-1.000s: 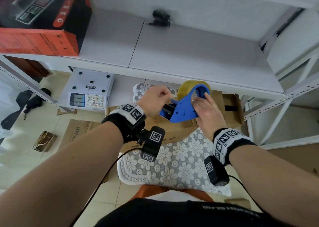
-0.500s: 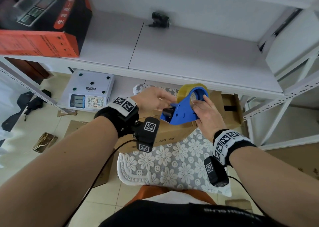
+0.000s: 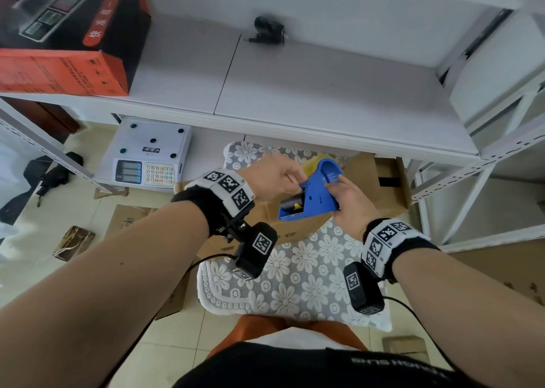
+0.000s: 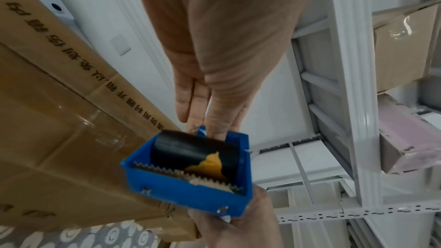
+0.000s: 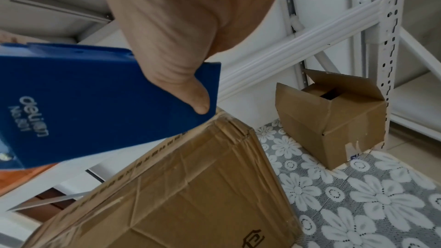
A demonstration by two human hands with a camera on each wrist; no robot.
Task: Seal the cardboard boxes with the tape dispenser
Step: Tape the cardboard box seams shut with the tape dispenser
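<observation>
White shelving (image 3: 324,98) stood over a floral-covered surface (image 3: 295,269) carrying two boxes. Above the large box (image 5: 190,195), the right hand (image 3: 346,200) gripped the blue dispenser (image 3: 315,199) by its flat side, thumb pressed on. The left hand (image 3: 274,175) had its fingers (image 4: 214,120) reaching in behind the dispenser's black roller (image 4: 195,152), apparently pinching for the tape end; the pinch itself was hidden. Judged step: freeing the tape. Next, draw it past the toothed blade (image 4: 186,173) and down onto the large box; the small box (image 5: 331,120) beyond it stood open
</observation>
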